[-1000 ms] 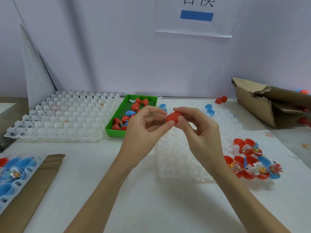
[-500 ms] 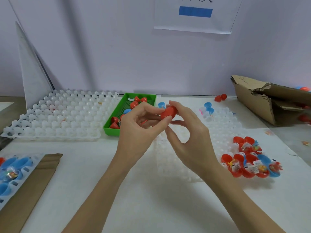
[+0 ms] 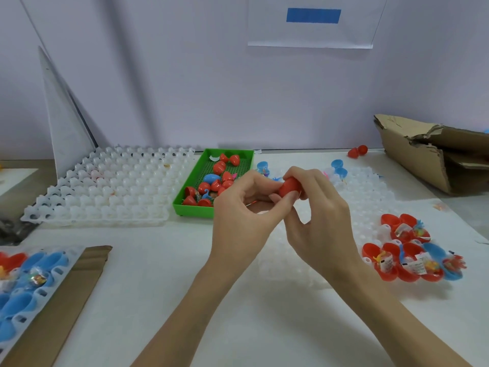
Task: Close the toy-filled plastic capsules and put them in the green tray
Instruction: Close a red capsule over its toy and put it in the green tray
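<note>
Change: right hand [image 3: 321, 223] has curled further over the red capsule [image 3: 289, 187] since a second ago.
Fingers: left hand [image 3: 242, 221] and right both pinch the capsule, held above the table.
Green tray [image 3: 194, 207]: just left of the hands, holding closed capsules.
Open capsules [image 3: 412, 256]: right side.

Both bare forearms reach up from the lower edge and converge toward the middle, wrists raised off the worktop. The left hand [image 3: 239, 221] is turned palm inward, its fingers [image 3: 254, 181] curled and its thumb stretched to the right to press against a red capsule [image 3: 289, 187]. The right hand [image 3: 321, 223] shows its back to the camera, fingers bent over the top of the capsule while the thumb tucks beneath. The two hands touch at the thumbs.
</note>
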